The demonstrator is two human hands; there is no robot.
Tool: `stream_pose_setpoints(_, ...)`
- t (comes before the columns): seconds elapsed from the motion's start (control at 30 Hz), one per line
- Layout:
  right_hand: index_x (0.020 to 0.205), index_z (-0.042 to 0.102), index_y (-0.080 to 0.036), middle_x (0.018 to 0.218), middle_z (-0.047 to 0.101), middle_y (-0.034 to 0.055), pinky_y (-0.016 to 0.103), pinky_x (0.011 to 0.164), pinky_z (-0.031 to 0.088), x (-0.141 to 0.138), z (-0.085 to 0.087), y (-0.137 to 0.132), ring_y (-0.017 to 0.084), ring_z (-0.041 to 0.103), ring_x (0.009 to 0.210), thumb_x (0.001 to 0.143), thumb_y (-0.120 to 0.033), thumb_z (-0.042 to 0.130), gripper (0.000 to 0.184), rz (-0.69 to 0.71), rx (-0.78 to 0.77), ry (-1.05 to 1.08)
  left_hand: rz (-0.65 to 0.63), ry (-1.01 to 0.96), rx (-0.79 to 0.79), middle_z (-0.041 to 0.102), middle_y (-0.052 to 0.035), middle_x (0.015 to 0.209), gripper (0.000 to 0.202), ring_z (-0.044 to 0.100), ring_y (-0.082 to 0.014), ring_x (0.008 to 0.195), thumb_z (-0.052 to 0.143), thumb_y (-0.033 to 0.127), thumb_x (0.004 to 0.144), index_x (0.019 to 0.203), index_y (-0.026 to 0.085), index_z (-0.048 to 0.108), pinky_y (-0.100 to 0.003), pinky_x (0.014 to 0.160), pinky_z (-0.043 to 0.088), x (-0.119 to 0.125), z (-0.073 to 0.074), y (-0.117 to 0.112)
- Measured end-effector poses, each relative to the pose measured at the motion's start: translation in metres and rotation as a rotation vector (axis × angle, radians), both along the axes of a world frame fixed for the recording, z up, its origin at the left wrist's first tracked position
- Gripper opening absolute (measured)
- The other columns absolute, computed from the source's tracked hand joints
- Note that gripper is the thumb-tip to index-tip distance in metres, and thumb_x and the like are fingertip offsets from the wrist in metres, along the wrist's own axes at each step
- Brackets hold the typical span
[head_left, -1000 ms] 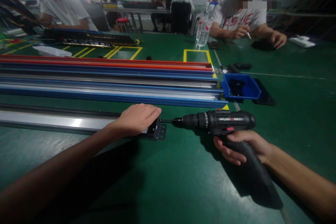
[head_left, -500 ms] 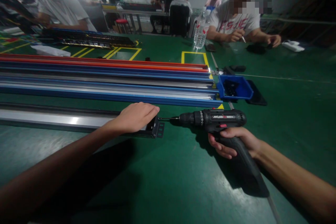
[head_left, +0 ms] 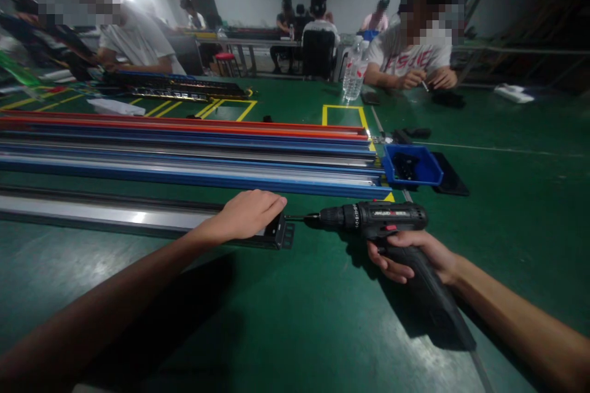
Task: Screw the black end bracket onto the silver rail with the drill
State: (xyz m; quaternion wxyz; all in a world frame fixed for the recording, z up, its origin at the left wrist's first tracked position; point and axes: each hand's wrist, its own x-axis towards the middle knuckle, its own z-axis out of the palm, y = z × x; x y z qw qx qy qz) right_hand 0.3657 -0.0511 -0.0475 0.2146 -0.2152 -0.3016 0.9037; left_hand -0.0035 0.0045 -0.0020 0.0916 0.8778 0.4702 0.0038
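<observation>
Left hand: the left hand [head_left: 251, 214] lay flat, palm down, fingers stretched out and close together. It pressed on the end of the black-and-silver rail [head_left: 115, 216] and gripped nothing.
Right hand: the right hand [head_left: 410, 253] was wrapped tight around the handle of the cordless drill [head_left: 382, 219], with the drill body lying level above the knuckles.
Rail: it ran away under the left palm and off past the forearm, flat on the green table [head_left: 299, 319].
End bracket: the black end bracket [head_left: 283, 234] sat on the rail's tip, just beyond the left fingertips, with its slotted ear sticking out towards the right hand.
Bit: the drill bit [head_left: 295, 218] bridged the gap between the two hands, its tip right at the bracket's face.
Progress: by my reading the bracket was already in place on the rail end and the drill was lined up on a fastener there. The screw itself was too small to make out, so I couldn't tell how far in it was.
Beyond the left hand: a stack of blue and red rails [head_left: 184, 153] lay side by side, parallel to the one being held.
Beyond the right hand: a blue parts bin [head_left: 412, 166] with dark pieces inside stood at the end of that stack.
Far side: a water bottle [head_left: 353, 70] stood well apart from both hands, near a co-worker's hand [head_left: 410, 78].
</observation>
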Motion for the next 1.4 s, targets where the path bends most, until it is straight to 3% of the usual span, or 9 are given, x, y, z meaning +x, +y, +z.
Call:
stream_pose_setpoints(0.63,0.108,0.069,-0.003,0.091,0.068,0.0114,0.023,0.063,0.053,0.001,-0.001,0.000,0.007,0.056,0.055,0.091,-0.029,0.060,0.033,-0.011,-0.051,0.018,0.025,-0.031,-0.018,0.078,-0.0091,0.106,0.056,0.072,-0.0249,0.103,0.023,0.047,0.106,0.102,0.022,0.073,-0.035,0.088,0.054,0.001,0.002,-0.001)
stream_pose_setpoints(1.07,0.107,0.070,-0.001,0.091,0.068,0.0124,0.022,0.061,0.052,-0.002,0.002,-0.001,0.007,0.056,0.056,0.091,-0.028,0.059,0.034,-0.028,-0.024,0.018,-0.023,-0.074,0.027,0.078,-0.0085,0.104,0.052,0.072,-0.0248,0.095,0.028,0.047,0.104,0.102,0.022,0.073,-0.033,0.082,0.054,-0.008,-0.010,0.006)
stream_pose_setpoints(1.4,0.107,0.071,-0.002,0.091,0.069,0.0120,0.023,0.062,0.052,-0.001,0.002,0.001,0.007,0.056,0.055,0.090,-0.030,0.061,0.035,-0.023,-0.052,0.011,-0.007,-0.066,0.009,0.078,-0.0070,0.110,0.050,0.072,-0.0244,0.099,0.030,0.048,0.103,0.103,0.023,0.073,-0.033,0.086,0.054,-0.006,-0.007,0.004)
